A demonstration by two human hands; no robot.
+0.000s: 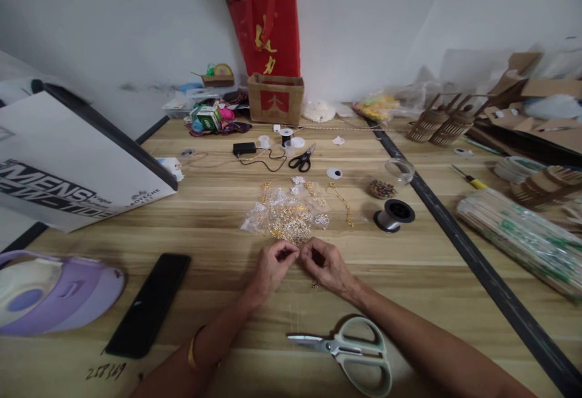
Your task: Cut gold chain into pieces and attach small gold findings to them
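My left hand [273, 266] and my right hand [324, 264] meet fingertip to fingertip on the wooden table [218, 216], both pinched shut on something too small to make out. Just beyond them lies a heap of clear bags with gold jewellery findings [285, 211]. A gold chain [343, 202] lies to the right of the heap. A tiny gold piece [314, 286] rests under my right wrist. Pale green-handled scissors [352, 350] lie near the front edge, below my right forearm.
A black phone [150, 302] and a purple visor cap [50, 292] lie at the left, behind them a white shopping bag [68, 167]. A wire spool [393, 214], a bead dish [382, 188], black scissors [302, 158] and a red bag [268, 34] stand farther back. Bamboo sticks [518, 234] lie at right.
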